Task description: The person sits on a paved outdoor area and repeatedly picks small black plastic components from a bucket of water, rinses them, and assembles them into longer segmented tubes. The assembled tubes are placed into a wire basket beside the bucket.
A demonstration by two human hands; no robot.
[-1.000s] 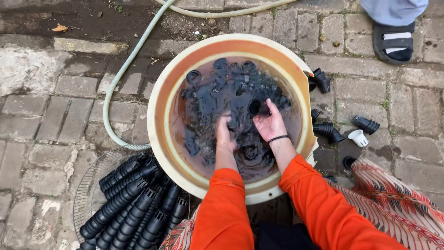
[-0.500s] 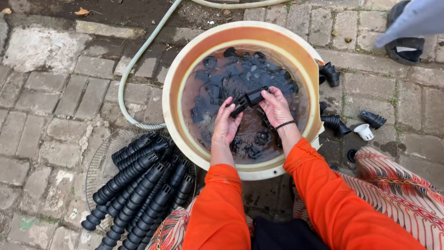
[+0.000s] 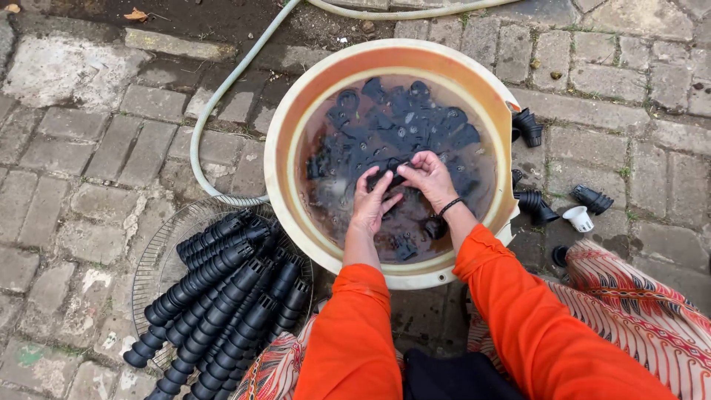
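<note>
The head view is filled by a round basin (image 3: 278,159) with an orange and cream rim, set on brick paving (image 3: 81,170) and holding murky brown water. Many small black pots (image 3: 404,118) are seen lying under and at the surface of that water. Over the middle of the basin a single black pot (image 3: 390,173) is gripped between the two hands: the left hand (image 3: 370,204) is closed on its near side with the fingers curled up against it, and the right hand (image 3: 428,176) is closed over its top and far side. A dark band is worn on the right wrist, and both arms are covered by orange sleeves (image 3: 348,333). To the left of the basin a wire rack (image 3: 159,259) is laid on the bricks, and long nested stacks (image 3: 222,304) of black pots are piled on it side by side. A pale green hose (image 3: 222,89) is curled across the paving and passes just beside the basin's left rim. On the right, a few loose black pots and one white cup (image 3: 578,218) are scattered on the bricks near the basin. A patterned cloth (image 3: 637,296) is seen at the lower right.
</note>
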